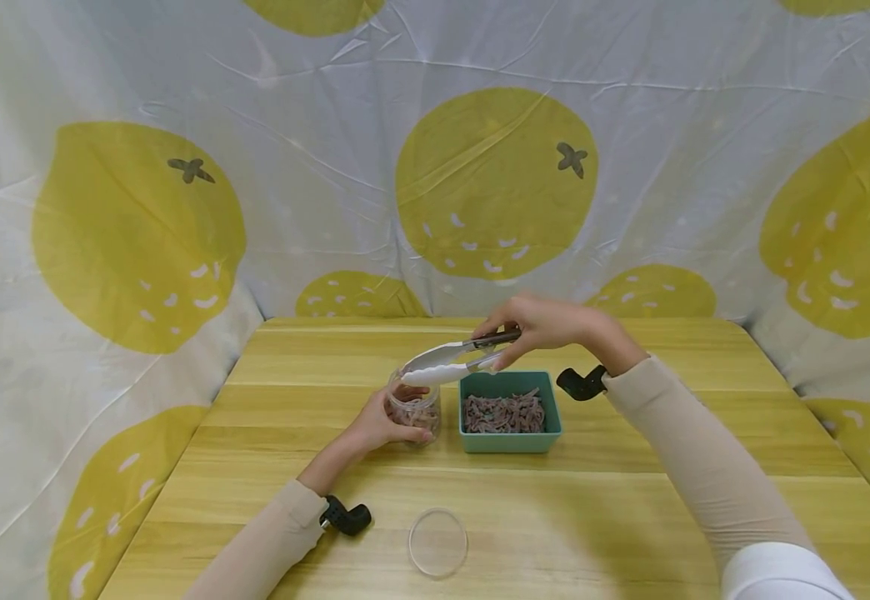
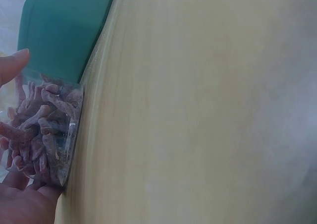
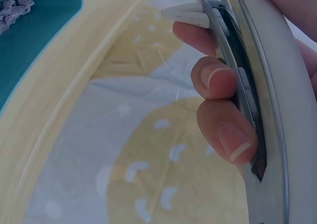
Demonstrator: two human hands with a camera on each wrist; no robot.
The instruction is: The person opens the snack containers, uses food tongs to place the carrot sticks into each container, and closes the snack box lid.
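Observation:
My left hand (image 1: 382, 422) grips a clear jar (image 1: 422, 423) that stands on the table, fingers and thumb around its side. Brownish-purple dried strips (image 2: 39, 125) lie inside it, seen through the wall in the left wrist view. Tongs (image 1: 450, 362) with white tips are held in my right hand (image 1: 540, 329), whose fingers curl around the handles (image 3: 247, 95) in the right wrist view. The tips reach over the jar's mouth. Right of the jar sits a teal rectangular box (image 1: 510, 443) with a heap of similar strips (image 1: 505, 412) in it.
A round clear lid (image 1: 438, 543) lies on the wooden table (image 1: 592, 517) near the front. Behind the table hangs a lemon-patterned cloth (image 1: 330, 167), which also runs along both sides. Each wrist carries a black camera mount (image 1: 348, 517).

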